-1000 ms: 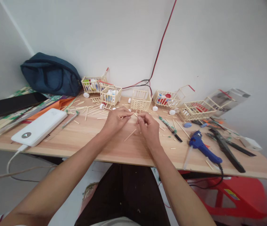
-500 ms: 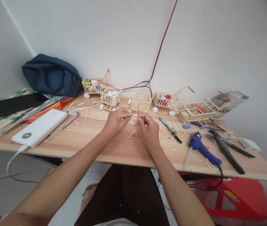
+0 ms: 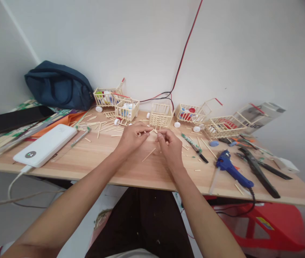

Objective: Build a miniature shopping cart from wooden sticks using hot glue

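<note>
My left hand (image 3: 131, 138) and right hand (image 3: 170, 146) meet low over the table (image 3: 93, 157). Each grip is pinched shut on one end of a short stick (image 3: 153, 131) (barely visible), just in front of a cart (image 3: 161, 115). The glue gun (image 3: 231, 168) lies well apart on my right.

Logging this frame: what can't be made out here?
Head view:
What the left hand and right hand pinch, if anything: too small, fingers cover it.
Contents of the far cart: too small.
Label on the grey box: blurred.
Upper end of the red cable: cut off by top edge.
</note>
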Tool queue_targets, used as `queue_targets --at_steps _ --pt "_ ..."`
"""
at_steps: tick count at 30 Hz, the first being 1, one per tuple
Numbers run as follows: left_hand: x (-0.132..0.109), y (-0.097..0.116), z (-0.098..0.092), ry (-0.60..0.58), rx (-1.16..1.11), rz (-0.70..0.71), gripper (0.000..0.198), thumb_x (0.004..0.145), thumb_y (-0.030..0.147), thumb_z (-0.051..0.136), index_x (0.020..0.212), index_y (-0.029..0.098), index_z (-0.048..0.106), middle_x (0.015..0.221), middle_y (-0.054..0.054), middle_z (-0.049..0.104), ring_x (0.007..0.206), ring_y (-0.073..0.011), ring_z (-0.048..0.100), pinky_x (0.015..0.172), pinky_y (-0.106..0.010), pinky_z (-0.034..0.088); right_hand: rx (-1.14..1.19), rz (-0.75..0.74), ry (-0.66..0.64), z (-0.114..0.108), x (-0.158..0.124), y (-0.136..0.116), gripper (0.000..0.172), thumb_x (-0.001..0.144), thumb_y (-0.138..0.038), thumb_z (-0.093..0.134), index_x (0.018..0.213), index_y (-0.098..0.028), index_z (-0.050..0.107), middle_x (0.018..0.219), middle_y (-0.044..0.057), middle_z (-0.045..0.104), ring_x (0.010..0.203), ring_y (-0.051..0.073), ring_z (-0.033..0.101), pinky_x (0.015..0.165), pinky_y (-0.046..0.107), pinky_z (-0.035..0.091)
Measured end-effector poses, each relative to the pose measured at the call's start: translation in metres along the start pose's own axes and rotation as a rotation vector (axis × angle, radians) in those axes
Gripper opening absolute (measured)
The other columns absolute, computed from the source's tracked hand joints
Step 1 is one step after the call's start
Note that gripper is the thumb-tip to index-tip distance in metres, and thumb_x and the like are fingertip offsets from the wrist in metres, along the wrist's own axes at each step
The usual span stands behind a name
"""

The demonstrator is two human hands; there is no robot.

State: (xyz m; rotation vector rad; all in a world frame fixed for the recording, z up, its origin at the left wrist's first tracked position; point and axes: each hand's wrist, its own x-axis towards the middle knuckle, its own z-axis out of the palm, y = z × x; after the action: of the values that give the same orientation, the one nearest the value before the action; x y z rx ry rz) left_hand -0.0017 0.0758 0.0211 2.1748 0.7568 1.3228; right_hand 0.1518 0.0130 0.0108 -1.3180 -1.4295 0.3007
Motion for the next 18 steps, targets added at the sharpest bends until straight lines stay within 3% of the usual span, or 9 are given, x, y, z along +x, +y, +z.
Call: queue_targets --at_steps 11,18 --pt "-0.0021 -0.0002 -0.0015 -0.053 -0.065 -0.172 0.028 0.081 0.026 0.063 0.106 0.018 0.072 0.103 -0.007 0.073 0.093 -0.02 0.068 0.084 -0.031 0.05 -0.003 0.04 0.004 0.0003 0.0004 -0.0007 0.017 0.086 -0.031 0.052 0.091 -0.02 0.064 0.068 -0.001 0.064 0.062 0.014 0.057 0.062 0.025 0.043" --pt "-0.0014 -0.0067 -0.0003 -0.094 -0.129 -0.195 0.031 0.082 0.031 0.062 0.108 0.017 0.071 0.103 -0.008 0.073 0.093 -0.0207 0.069 0.086 -0.032 0.051 -0.006 0.035 -0.004 0.0011 -0.0001 0.0019 0.017 0.086 -0.031 0.053 0.091 -0.02 0.064 0.068 -0.001 0.064 0.061 0.013 0.055 0.061 0.024 0.041"
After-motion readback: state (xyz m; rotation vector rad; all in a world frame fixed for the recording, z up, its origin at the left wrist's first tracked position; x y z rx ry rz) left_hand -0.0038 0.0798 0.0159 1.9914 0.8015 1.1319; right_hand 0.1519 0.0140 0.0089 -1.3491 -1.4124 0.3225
